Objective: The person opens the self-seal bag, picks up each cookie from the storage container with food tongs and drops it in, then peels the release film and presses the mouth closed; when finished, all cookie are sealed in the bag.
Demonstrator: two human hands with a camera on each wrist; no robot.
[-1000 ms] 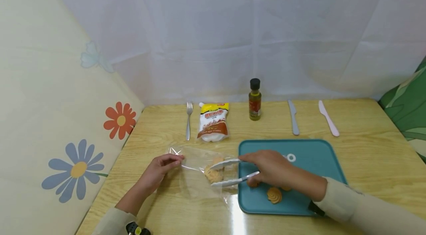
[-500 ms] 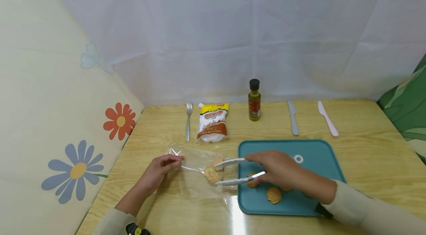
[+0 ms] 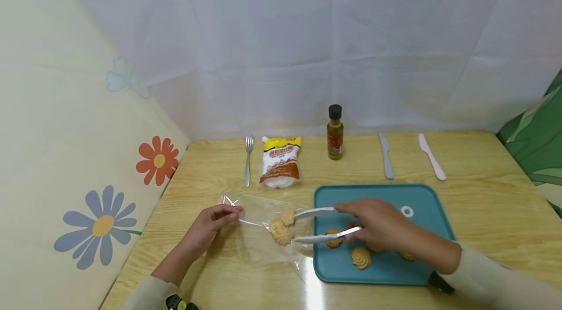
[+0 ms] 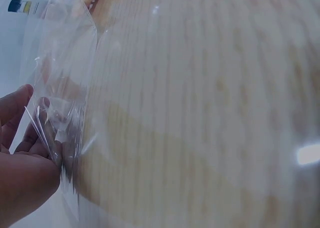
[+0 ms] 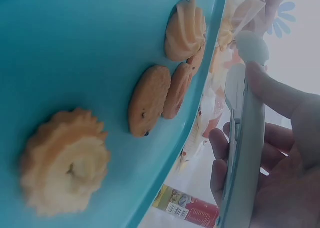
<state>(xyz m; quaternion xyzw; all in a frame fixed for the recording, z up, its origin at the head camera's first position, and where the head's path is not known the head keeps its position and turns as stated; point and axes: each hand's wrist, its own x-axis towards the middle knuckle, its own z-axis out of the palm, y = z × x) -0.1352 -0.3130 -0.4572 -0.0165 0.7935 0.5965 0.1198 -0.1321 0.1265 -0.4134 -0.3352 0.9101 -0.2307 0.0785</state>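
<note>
Left hand [image 3: 210, 224] pinches the crinkled edge of a clear plastic bag [image 3: 263, 232] lying flat on the glossy wood-grain bench [image 3: 483, 203]. Two ridged, golden cookies [image 3: 282, 227] sit inside the bag near its open end. Right hand [image 3: 379, 224] grips slim metal tongs [image 3: 318, 225]; the arms are spread, with tips at the bag mouth holding nothing. Teal plastic tray [image 3: 421, 198], with rounded corners, sits just right of the bag and carries swirled piped cookies and flat round ones [image 5: 150, 100]. Along the back: steel fork [image 3: 249, 159], soft pouch [image 3: 281, 161], small glass bottle [image 3: 335, 133], grey knife [image 3: 386, 155], pink knife [image 3: 432, 156].
</note>
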